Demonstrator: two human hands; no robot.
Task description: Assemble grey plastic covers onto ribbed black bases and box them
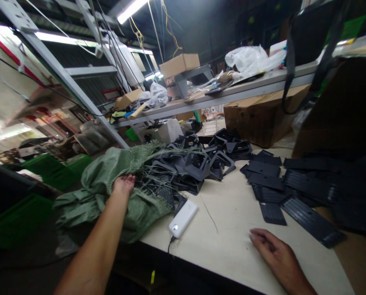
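Observation:
My left hand [123, 183] reaches into the mouth of a green woven sack [115, 192] lying over the table's left edge; its fingers are hidden inside the frayed opening. A heap of black plastic frame parts [198, 159] spills from the sack onto the table. My right hand [273, 250] rests flat on the pale tabletop [229, 229] with fingers loosely stretched and nothing in it. Flat black ribbed plates [293, 184] lie spread just beyond my right hand.
A white power bank [183, 218] with a cable lies near the front edge between my hands. Cardboard boxes [259, 116] stand at the back right. A grey shelf [220, 96] holding boxes and plastic bags runs behind. Green crates [57, 168] stand at the left.

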